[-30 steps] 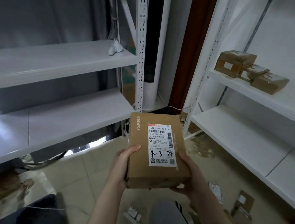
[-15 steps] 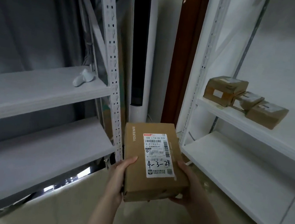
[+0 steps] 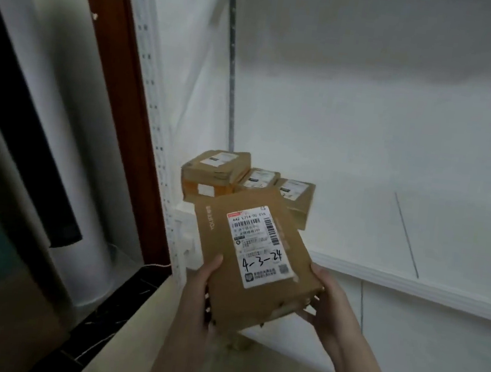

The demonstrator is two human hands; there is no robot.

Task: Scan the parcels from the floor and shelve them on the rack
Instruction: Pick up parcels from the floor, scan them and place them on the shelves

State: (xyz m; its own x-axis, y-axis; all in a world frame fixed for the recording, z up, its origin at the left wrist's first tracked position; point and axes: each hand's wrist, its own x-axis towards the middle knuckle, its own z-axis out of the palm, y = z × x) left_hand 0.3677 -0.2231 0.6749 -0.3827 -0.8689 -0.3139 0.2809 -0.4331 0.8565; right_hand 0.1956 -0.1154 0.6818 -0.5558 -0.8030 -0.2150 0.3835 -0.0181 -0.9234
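Parcel [image 3: 255, 258]: held in the air, label up, just before the rack shelf's [image 3: 357, 224] front edge.
Left hand [image 3: 198, 294]: grips the parcel's left side, thumb on top.
Right hand [image 3: 328, 304]: grips its near right corner.
Long axis: points away from both hands toward three shelved parcels [image 3: 218, 170] at the shelf's left end.
Nearer hand: neither; likely a two-handed push forward.

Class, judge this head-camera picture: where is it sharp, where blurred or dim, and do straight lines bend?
Head view: the held parcel is sharpest, its handwritten 4-3-24 readable, its small print smeared; the shelved parcels are softer; the picture's left side is dim and blurred; the rack upright leans and bows slightly, a wide-angle effect; the shelf is evenly lit, without glare.
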